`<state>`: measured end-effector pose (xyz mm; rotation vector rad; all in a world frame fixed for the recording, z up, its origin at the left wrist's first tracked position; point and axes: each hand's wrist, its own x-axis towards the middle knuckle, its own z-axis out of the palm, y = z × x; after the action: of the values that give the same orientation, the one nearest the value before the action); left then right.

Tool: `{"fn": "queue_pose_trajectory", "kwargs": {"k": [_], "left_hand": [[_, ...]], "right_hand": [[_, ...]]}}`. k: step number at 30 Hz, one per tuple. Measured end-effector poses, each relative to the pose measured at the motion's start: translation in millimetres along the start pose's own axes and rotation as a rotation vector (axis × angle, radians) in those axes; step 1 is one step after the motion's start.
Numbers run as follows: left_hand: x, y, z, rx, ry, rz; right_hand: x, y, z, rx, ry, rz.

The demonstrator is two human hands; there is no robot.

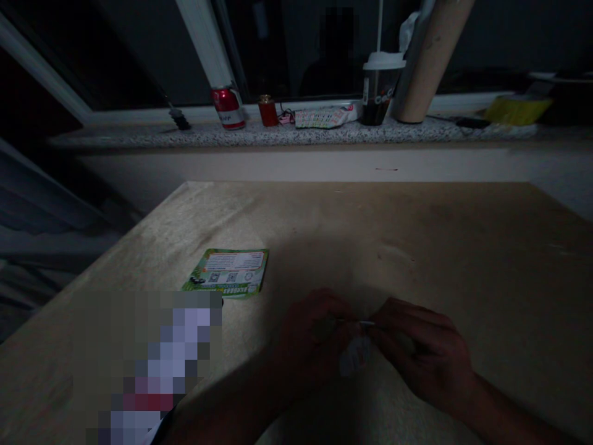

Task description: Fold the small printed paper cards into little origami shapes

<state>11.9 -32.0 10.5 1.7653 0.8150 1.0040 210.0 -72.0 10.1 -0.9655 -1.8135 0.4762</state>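
Note:
The scene is dim. My left hand (pixel 309 340) and my right hand (pixel 424 358) meet over the near middle of a light wooden table (pixel 417 247). Both have their fingers curled and pinched together around a small pale object (pixel 356 353), with a thin light strip showing between the fingertips. I cannot make out what the object is. A green printed card (pixel 228 272) lies flat on the table, up and to the left of my left hand.
A blurred-out patch (pixel 148 364) covers the near left of the table. On the stone windowsill (pixel 139 137) stand a red can (pixel 228 107), a small red container (pixel 267 111), a printed packet (pixel 322 117), a lidded cup (pixel 380 86), a cardboard tube (pixel 430 59) and a yellow item (pixel 516 110).

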Motion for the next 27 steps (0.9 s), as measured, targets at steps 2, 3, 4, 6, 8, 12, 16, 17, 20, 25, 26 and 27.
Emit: {"fn": "queue_pose_trajectory", "kwargs": {"k": [2, 3, 4, 6, 8, 12, 16, 17, 20, 25, 26, 27], "left_hand": [[0, 0, 1.6, -0.022, 0.008, -0.116], [1, 0, 2.2, -0.036, 0.005, -0.183], [2, 0, 2.5, -0.052, -0.003, -0.255], [6, -1, 1.9, -0.078, -0.017, -0.392], [11, -3, -0.4, -0.079, -0.012, -0.495], [23, -8, -8.0, 0.06, -0.044, -0.58], [31, -7, -12.2, 0.332, -0.102, -0.564], [31, -7, -12.3, 0.367, -0.105, -0.556], [31, -7, -10.9, 0.437, -0.116, -0.524], [28, -11, -8.2, 0.53, -0.126, -0.459], [27, -11, -8.0, 0.548, -0.126, -0.449], [27, -12, -7.8, 0.564, -0.128, -0.439]], "right_hand": [[-1, 1, 1, -0.008, -0.021, 0.104], [-1, 2, 1, -0.008, -0.041, 0.167], [-2, 4, 1, -0.006, -0.068, 0.237], [-2, 9, 1, 0.016, -0.137, 0.341], [-1, 15, 0, 0.023, -0.19, 0.386], [3, 24, -2, -0.059, -0.169, 0.246], [3, 30, 0, -0.151, -0.191, 0.089], [2, 31, 1, -0.185, -0.204, 0.067], [-1, 34, 5, -0.293, -0.259, 0.017], [-3, 36, 8, -0.399, -0.352, -0.008], [-3, 35, 9, -0.409, -0.357, -0.003], [-3, 35, 10, -0.419, -0.362, 0.005]]}}
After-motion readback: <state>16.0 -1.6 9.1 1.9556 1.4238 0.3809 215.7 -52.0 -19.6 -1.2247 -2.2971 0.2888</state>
